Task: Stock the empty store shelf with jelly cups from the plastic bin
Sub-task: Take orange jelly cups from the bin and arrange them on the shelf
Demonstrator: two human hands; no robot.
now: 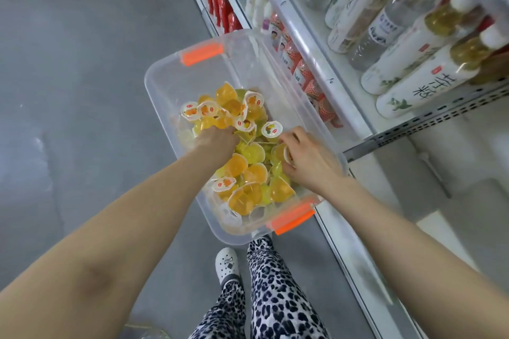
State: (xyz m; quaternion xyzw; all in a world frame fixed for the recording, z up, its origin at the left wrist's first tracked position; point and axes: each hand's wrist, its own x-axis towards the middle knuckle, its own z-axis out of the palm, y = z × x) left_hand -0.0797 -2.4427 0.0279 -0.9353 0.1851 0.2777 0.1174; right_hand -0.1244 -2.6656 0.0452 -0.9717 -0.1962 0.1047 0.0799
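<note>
Hands are both down in the plastic bin [157, 74]. The left hand [217, 140] is dug into the heap of jelly cups [254, 153], fingers buried, grip impossible to tell. The right hand [311, 159] curls round one cup [286, 153]. The bin sits just beside shelves [325, 63] of bottles [413, 36].

Single head-worn wide-angle view, facing forward and steeply down.
Lens sits above the person's own forearms, which enter from 7 and 5 o'clock and meet near centre. The left hand [217, 140] and right hand [308, 157] are close to the camera, at arm's reach. Both are in the clear rectangular plastic bin with orange handles [176, 74], which holds yellow and orange jelly cups [237, 165] mid-frame. Grey smooth floor [82, 63] fills 8 to 12 o'clock. White metal store shelving [316, 55] loaded with bottles runs 12 to 5 o'clock, near the lens at upper right and blurred there. Leopard-print trouser legs [278, 297] and a white perforated clog [227, 264] lie at 6 o'clock, directly under the camera.
</note>
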